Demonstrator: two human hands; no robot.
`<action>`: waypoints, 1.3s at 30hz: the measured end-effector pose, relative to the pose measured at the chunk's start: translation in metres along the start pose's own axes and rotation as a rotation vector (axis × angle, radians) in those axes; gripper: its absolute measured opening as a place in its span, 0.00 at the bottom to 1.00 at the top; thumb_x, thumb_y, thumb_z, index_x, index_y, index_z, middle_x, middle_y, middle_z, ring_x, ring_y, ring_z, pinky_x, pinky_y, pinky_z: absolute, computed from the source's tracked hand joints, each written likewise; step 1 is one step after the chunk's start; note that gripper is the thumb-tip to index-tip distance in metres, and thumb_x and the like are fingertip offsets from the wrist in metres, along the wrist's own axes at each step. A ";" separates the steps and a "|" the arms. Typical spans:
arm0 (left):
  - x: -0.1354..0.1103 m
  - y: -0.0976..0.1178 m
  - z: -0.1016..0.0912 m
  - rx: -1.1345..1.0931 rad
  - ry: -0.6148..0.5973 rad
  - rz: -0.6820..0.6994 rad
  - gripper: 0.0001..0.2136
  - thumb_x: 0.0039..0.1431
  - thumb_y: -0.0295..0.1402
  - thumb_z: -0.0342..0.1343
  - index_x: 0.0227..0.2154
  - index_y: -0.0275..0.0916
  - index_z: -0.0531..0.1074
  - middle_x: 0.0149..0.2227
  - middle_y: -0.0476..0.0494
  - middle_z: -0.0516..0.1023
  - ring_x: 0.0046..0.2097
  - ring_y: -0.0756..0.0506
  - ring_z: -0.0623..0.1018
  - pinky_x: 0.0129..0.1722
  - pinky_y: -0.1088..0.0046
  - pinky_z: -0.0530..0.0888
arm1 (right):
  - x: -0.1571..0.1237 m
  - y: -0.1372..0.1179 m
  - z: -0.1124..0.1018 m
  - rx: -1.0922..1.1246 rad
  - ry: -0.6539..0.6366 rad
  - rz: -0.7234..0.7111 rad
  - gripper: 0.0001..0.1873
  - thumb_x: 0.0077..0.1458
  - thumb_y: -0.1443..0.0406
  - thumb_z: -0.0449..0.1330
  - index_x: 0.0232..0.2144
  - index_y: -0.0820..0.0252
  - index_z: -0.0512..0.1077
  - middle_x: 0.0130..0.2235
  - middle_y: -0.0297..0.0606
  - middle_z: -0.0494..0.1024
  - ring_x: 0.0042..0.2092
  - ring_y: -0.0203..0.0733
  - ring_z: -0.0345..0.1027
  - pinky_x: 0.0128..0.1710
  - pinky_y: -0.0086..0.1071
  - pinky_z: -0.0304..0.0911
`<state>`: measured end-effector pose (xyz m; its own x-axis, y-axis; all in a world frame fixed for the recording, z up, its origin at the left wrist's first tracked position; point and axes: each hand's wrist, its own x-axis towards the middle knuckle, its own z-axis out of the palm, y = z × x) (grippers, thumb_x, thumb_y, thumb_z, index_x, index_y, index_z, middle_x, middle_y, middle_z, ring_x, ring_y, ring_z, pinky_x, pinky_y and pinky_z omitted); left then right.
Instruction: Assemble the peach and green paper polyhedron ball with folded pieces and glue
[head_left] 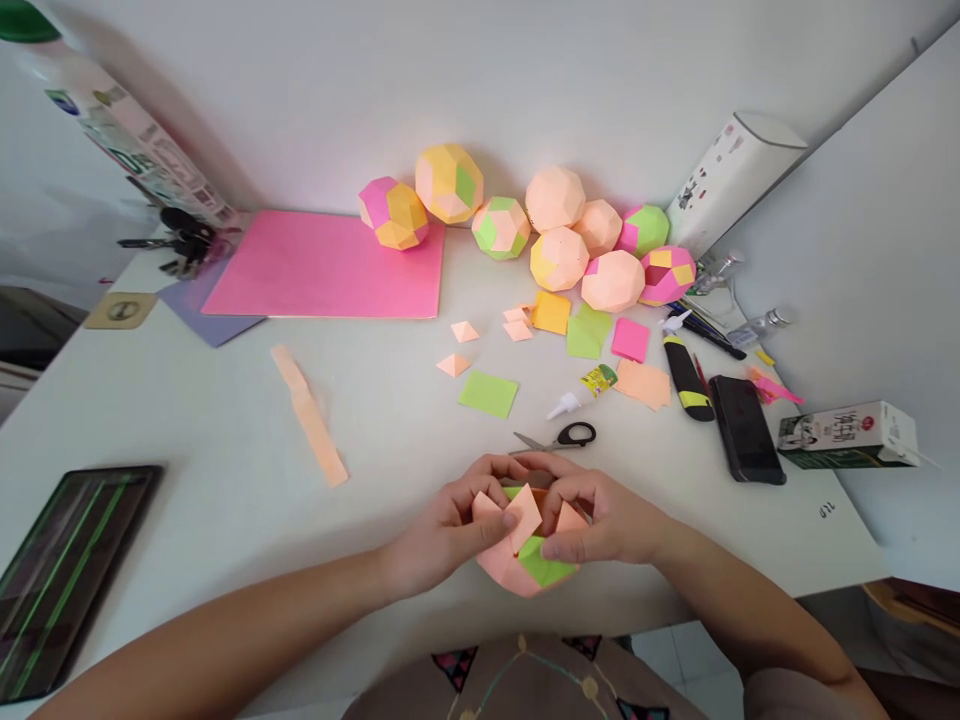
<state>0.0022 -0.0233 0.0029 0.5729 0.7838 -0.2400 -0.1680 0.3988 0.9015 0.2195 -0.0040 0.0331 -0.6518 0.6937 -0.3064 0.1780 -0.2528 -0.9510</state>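
Head view: clasping a paper ball (506,578) between left hand (450,525) and right hand (611,520)

Held low and central, just inside the near edge of the worktop (247,420), with the open top between the hands. Cannot tell whether touching the surface beneath.

Pinching a peach flap (527,510) in the left fingers, with the thumb tip laid on its face. Nearer to the left hand, then, and just across the open top from the right. Seen with its long axis running away from the body, leaning slightly right. Cannot make out any fixing between flap and ball.

Gripping the ball's right side in the right fingers, with the thumb on a green panel (547,568) and the index curled at the rim beside a second flap (571,518).

Just beyond the fingers: scissors (576,434), blades leftward. Past those: glue (598,380), tip toward the lower left, between a green sheet (487,394) and peach paper (643,385). Farther left: small peach pieces (454,365), then a peach strip (311,415), well apart from the hands.

Along the white wall (337,100): other balls (555,198) in mixed colours, plus a pink sheet (315,265) to their left. At the right: a phone (746,430), a carton (847,436) and a white canister (727,185) leaning outward in view. At the near left: a tablet (75,560).
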 end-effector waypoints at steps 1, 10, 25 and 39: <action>0.000 0.001 0.000 0.009 0.001 -0.003 0.16 0.58 0.42 0.58 0.22 0.38 0.66 0.51 0.41 0.64 0.59 0.37 0.63 0.52 0.62 0.66 | 0.000 0.000 0.001 -0.013 0.000 -0.004 0.07 0.45 0.63 0.70 0.23 0.58 0.74 0.62 0.40 0.62 0.65 0.51 0.53 0.61 0.50 0.53; -0.002 0.014 0.005 0.062 -0.070 -0.009 0.11 0.59 0.42 0.57 0.27 0.40 0.72 0.52 0.41 0.65 0.60 0.36 0.63 0.57 0.57 0.64 | -0.003 0.003 0.009 -0.037 0.027 0.020 0.08 0.43 0.70 0.69 0.20 0.58 0.72 0.62 0.35 0.60 0.63 0.50 0.55 0.62 0.49 0.52; -0.002 0.019 0.005 0.123 -0.128 -0.084 0.09 0.58 0.36 0.57 0.24 0.40 0.70 0.54 0.42 0.66 0.61 0.37 0.63 0.55 0.61 0.65 | 0.000 0.003 0.002 -0.017 -0.073 0.042 0.10 0.44 0.63 0.70 0.20 0.59 0.72 0.63 0.35 0.59 0.65 0.51 0.52 0.62 0.48 0.51; -0.002 0.011 0.004 0.077 -0.149 -0.080 0.10 0.56 0.39 0.60 0.26 0.39 0.72 0.54 0.42 0.65 0.60 0.37 0.64 0.57 0.59 0.65 | 0.002 -0.005 -0.007 -0.124 -0.209 0.073 0.07 0.41 0.67 0.71 0.23 0.58 0.75 0.62 0.36 0.59 0.65 0.49 0.51 0.63 0.44 0.51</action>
<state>0.0024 -0.0220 0.0144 0.6957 0.6693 -0.2608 -0.0589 0.4151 0.9079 0.2229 0.0034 0.0374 -0.7700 0.5191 -0.3710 0.3103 -0.2035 -0.9286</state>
